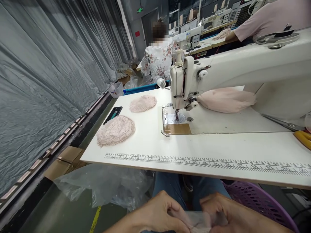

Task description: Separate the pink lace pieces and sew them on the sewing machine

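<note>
Low in the view, above my lap, my left hand (161,212) and my right hand (227,212) are closed on a thin, see-through pale piece (198,220). It stretches between them, and its lower part is cut off by the picture's edge; whether it is sheer fabric or film I cannot tell. Past the table edge stands a white sewing machine (179,84), its presser foot (177,115) over the metal needle plate. On the left of the table lie a pale pink lace stack (116,129) and a smaller pink lace stack (143,103).
Pink sheer fabric (228,99) lies under the machine arm. Yellow-handled scissors (302,137) rest at the right, a dark phone-like object (113,114) at the left. A printed ruler (194,160) runs along the white table (145,142). A purple basket (257,200) stands below. Two people sit farther off.
</note>
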`<state>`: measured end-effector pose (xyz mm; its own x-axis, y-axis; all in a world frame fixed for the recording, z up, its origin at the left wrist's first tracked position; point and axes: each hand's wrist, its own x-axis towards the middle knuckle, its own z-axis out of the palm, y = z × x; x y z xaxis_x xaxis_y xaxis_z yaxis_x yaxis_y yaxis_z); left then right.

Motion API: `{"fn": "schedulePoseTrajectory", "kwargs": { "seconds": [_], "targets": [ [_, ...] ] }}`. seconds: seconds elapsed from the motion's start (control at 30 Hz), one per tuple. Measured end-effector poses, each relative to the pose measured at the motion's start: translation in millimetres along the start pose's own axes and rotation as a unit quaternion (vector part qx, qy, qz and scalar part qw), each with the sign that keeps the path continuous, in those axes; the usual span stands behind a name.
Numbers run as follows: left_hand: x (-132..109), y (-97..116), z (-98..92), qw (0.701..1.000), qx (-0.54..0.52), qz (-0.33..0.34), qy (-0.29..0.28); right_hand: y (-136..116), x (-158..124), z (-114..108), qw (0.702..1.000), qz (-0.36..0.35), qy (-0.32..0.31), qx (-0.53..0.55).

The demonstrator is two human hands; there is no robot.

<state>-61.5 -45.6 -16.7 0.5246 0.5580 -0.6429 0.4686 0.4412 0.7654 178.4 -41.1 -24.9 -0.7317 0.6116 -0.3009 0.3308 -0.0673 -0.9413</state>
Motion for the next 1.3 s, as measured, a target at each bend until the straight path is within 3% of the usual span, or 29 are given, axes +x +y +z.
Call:
{"fn": "schedulePoseTrajectory", "kwargs": {
  "seconds": [0.17,0.9,1.3],
  "targets": [
    [-2,-2,-3.6,0.999,-0.011,-0.009,-0.050,2,1,0,0.999,0.004,-0.021,0.046],
    [-3,-9,-7.7,0.998,-0.035,-0.032,-0.037,5,-2,-1,0.998,-0.009,-0.022,0.049],
    [-2,-6,-7.8,0.998,-0.039,-0.031,-0.028,8,11,5,0.998,-0.037,-0.032,0.043]
  ]
}}
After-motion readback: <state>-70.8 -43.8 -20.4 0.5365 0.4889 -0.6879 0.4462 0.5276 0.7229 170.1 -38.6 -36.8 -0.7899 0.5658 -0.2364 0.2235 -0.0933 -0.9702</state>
